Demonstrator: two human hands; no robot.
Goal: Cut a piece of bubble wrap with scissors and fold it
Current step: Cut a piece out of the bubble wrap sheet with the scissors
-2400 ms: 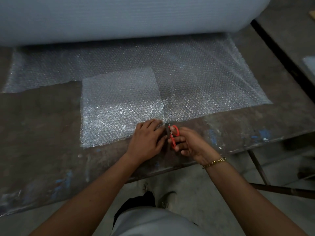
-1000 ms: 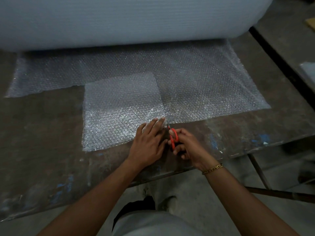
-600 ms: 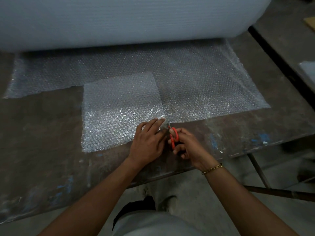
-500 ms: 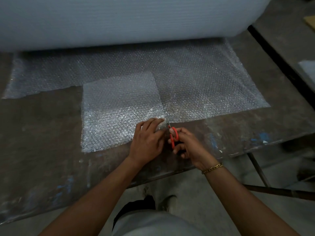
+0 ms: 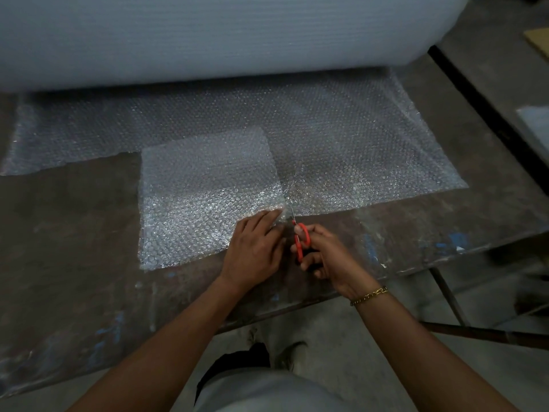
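A clear sheet of bubble wrap [image 5: 341, 150] runs out from a big roll [image 5: 208, 37] across the table. A brighter folded-over patch of bubble wrap [image 5: 205, 191] lies at its near left part. My left hand [image 5: 255, 248] lies on the patch's near right corner with its fingers extended. My right hand [image 5: 323, 257] grips red-handled scissors [image 5: 300, 240] just right of it. The thin blades point away from me at the sheet's near edge. Most of the handles are hidden by my fingers.
The dark, worn metal table [image 5: 65, 248] has its front edge just under my wrists. A dark gap [image 5: 487, 102] separates it from another surface at the right. Metal bars [image 5: 481, 334] and the floor show below.
My hands and the scissors have stayed at the sheet's near edge with only small shifts. The left fingers have moved slightly on the wrap's corner.
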